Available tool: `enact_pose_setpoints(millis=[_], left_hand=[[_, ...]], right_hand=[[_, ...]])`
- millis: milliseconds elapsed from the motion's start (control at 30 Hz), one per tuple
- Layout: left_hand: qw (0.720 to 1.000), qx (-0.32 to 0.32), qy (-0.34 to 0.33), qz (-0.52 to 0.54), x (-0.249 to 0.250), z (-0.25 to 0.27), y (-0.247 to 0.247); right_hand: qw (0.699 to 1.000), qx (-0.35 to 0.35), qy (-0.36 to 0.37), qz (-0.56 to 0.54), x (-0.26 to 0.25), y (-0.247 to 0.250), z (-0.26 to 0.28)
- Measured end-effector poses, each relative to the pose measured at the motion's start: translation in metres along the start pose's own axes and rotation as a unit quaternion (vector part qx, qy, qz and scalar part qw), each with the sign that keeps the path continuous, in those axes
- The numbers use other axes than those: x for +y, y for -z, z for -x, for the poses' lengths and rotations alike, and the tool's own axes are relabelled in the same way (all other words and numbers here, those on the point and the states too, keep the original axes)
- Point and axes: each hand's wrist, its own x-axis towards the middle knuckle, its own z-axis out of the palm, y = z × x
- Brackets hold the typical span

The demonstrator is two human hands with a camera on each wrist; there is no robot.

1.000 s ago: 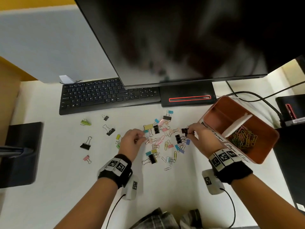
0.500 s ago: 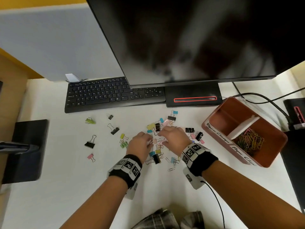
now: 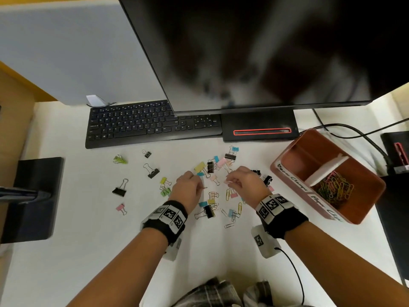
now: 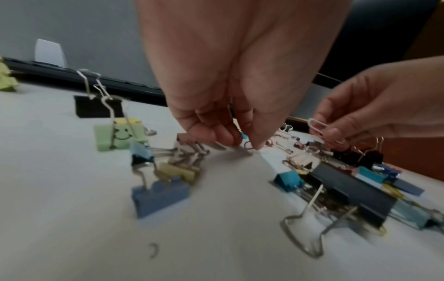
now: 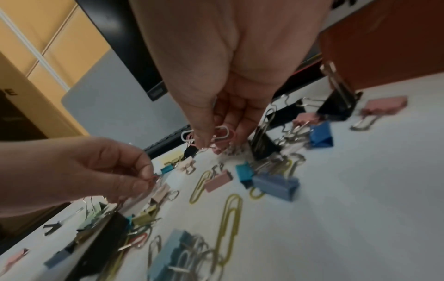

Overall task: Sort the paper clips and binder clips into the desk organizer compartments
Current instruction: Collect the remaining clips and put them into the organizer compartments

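Coloured binder clips and paper clips lie scattered on the white desk. My left hand hovers over the pile's left side and pinches a small red paper clip between thumb and forefinger. My right hand is just to its right and pinches a white paper clip, with a pink one behind it. The reddish-brown organizer stands tilted at the right, split by a white divider. Its near compartment holds several paper clips. Nothing shows in the far one.
A black keyboard and the monitor base line the back under a large screen. Cables run behind the organizer. Stray binder clips, black, pink and green, lie left. A black stand sits far left.
My right hand came left from the black binder clips near the organizer to the middle of the pile and now holds paper clips. My left hand has stayed over the pile.
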Motion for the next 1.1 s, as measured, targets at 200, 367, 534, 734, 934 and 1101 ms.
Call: enact_pose_setpoints(millis=[200, 367, 534, 734, 934, 1101], left_hand=[[0.986, -0.055, -0.097, 0.121, 0.000, 0.034, 0.018], [0.979, -0.155, -0.133, 0.023, -0.002, 0.060, -0.010], [0.993, -0.052, -0.103, 0.036, -0.022, 0.068, -0.005], [0.996, 0.026, -0.065, 0.056, -0.039, 0.074, 0.004], [0.996, 0.027, -0.066, 0.062, -0.022, 0.093, -0.016], [0.995, 0.059, 0.015, 0.076, -0.015, 0.090, -0.043]], right_hand=[[0.996, -0.039, 0.061, 0.049, 0.011, 0.004, 0.017], [0.974, -0.104, 0.123, 0.157, 0.008, -0.014, 0.008], [0.962, -0.104, 0.105, 0.228, 0.008, -0.020, -0.007], [0.953, -0.109, 0.072, 0.274, 0.004, -0.020, -0.008], [0.966, -0.081, 0.092, 0.229, 0.000, -0.007, 0.009], [0.980, -0.087, 0.088, 0.159, 0.022, 0.006, 0.039]])
